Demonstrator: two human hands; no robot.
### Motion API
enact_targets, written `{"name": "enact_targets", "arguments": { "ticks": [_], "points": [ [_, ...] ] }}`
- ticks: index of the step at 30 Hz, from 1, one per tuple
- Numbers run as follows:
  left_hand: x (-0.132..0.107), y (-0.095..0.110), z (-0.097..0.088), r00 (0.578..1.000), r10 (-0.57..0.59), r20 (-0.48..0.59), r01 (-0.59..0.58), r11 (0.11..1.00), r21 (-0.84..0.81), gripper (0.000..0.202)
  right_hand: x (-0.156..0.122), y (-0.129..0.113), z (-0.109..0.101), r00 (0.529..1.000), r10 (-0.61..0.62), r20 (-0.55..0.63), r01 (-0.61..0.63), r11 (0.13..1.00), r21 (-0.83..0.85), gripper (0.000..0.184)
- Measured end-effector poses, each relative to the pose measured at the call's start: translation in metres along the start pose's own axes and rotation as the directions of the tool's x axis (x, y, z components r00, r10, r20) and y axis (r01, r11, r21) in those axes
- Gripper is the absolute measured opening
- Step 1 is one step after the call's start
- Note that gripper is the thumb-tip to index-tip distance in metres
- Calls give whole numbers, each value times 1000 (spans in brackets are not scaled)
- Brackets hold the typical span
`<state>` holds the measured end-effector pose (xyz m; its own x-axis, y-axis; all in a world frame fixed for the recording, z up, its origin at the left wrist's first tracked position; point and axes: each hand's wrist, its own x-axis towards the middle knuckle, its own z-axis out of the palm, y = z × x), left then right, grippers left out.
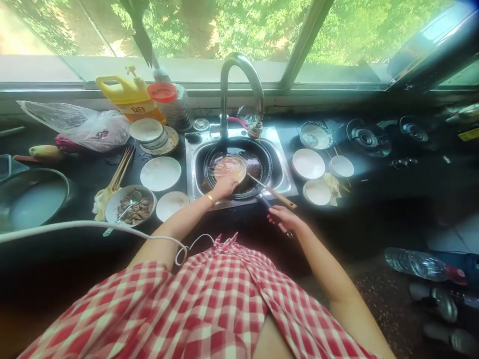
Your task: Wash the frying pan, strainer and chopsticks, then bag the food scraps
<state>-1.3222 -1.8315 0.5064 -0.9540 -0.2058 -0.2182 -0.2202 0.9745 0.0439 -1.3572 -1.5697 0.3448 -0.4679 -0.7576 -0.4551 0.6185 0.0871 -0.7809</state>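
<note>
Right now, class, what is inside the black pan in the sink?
The black pan holds what looks like dark liquid and a round, pale item, the left hand at its edge. A wooden-handled utensil reaches over the rim. What lies beneath the item is hidden.

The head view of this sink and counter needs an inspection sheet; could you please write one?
Surface: dark counter with a metal sink set in.
Job's things: dark pan in the sink; wooden-handled tool extending over its rim; pale round item inside, kind unclear.
Clutter: plastic bag, yellow jug, chopsticks, bowl of food with a spoon.
Hands: left hand at the round item, grip unclear; right hand around the pan handle.
Cables: white cable at lower left, reaching the left forearm.
Surroundings: window behind the faucet, foliage outside.
</note>
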Motion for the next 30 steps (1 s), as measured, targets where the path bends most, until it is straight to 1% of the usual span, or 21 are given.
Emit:
{"name": "enact_targets", "arguments": {
  "ticks": [1, 2, 3, 4, 5, 6, 7, 8, 9, 10, 12, 13, 15, 16, 19, 23, 27, 30],
  "points": [
    [1, 1, -9, 999, -45, -25, 41, 986, -159, 37, -1, -1, -1, 1000, 6, 8, -6, 1000, 12, 11],
    [1, 0, -22, 993, -106, -46, 83, 932, -352, 37, -2, -1, -2, 1000, 15, 23, -15, 1000, 21, 11],
    [-1, -3, -37, 982, -177, -57, 117, 826, -552, 37, -2, -2, -4, 998, 28, 52, -29, 999, 28, 12],
    [-4, -7, -53, 966, -251, -59, 128, 667, -734, 36, 0, -3, -6, 994, 47, 97, -50, 998, 35, 12],
    [-9, -13, -71, 954, -297, -37, 117, 482, -868, 36, 4, -4, -7, 985, 70, 156, -78, 996, 43, 12],
    [-15, -19, -88, 945, -328, -18, 91, 314, -945, 33, 9, -6, -9, 970, 95, 223, -109, 993, 54, 12],
    [-22, -26, -103, 937, -348, -12, 56, 184, -981, 30, 15, -7, -10, 950, 116, 291, -141, 988, 68, 13],
    [-29, -31, -115, 927, -373, -24, 12, 94, -996, 27, 21, -9, -11, 928, 126, 350, -165, 983, 83, 16],
    [-36, -36, -125, 916, -400, -35, -22, 37, -999, 24, 28, -10, -10, 909, 125, 398, -178, 979, 99, 21],
    [-42, -39, -131, 898, -437, -46, -47, 9, -999, 22, 33, -10, -9, 893, 118, 433, -182, 977, 111, 26],
    [-50, -39, -134, 860, -505, -70, -72, 15, -997, 25, 38, -11, -4, 876, 99, 471, -172, 979, 114, 36],
    [-53, -38, -131, 842, -532, -83, -76, 36, -996, 27, 37, -11, -1, 876, 91, 473, -159, 982, 105, 39],
    [-55, -33, -120, 815, -568, -112, -87, 71, -994, 28, 29, -12, 4, 891, 76, 448, -126, 989, 82, 43],
    [-55, -32, -114, 810, -573, -125, -100, 76, -992, 27, 22, -14, 6, 903, 59, 426, -100, 992, 75, 43],
    [-54, -28, -95, 807, -577, -125, -120, 47, -992, 26, 0, -21, 7, 936, -5, 351, -20, 998, 67, 41],
    [-49, -20, -74, 801, -583, -137, -146, 32, -989, 27, -25, -37, -3, 973, 15, 228, -16, 1000, 0, 41],
    [-38, 3, -56, 765, -632, -127, -187, -28, -982, 29, -45, -55, -11, 989, -4, 147, 9, 1000, -29, 41],
    [-27, 22, -44, 749, -645, -152, -261, -76, -962, 28, -59, -69, -12, 995, 1, 101, 4, 999, -46, 42]
  ]
}}
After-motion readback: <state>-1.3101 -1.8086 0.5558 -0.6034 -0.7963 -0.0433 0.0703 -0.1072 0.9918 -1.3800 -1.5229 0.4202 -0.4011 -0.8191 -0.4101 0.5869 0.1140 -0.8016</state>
